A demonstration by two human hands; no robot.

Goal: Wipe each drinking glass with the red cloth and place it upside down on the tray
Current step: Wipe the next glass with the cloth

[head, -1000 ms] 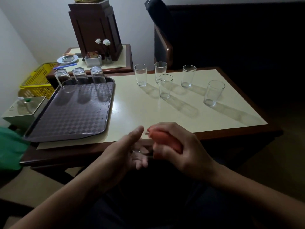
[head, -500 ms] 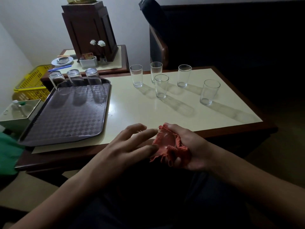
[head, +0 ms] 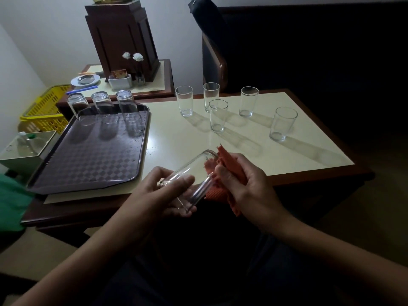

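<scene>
One tilted glass [head: 198,171] is gripped by the left hand [head: 163,195], while the right hand [head: 249,188] clutches the red cloth [head: 229,160].

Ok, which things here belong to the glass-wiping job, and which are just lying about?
Job: clear drinking glass in the left hand; red cloth in the right hand; dark checkered tray with three upturned glasses; five upright glasses on the cream table.
Lying about: yellow plastic basket; dark wooden cabinet; white flowers.
</scene>
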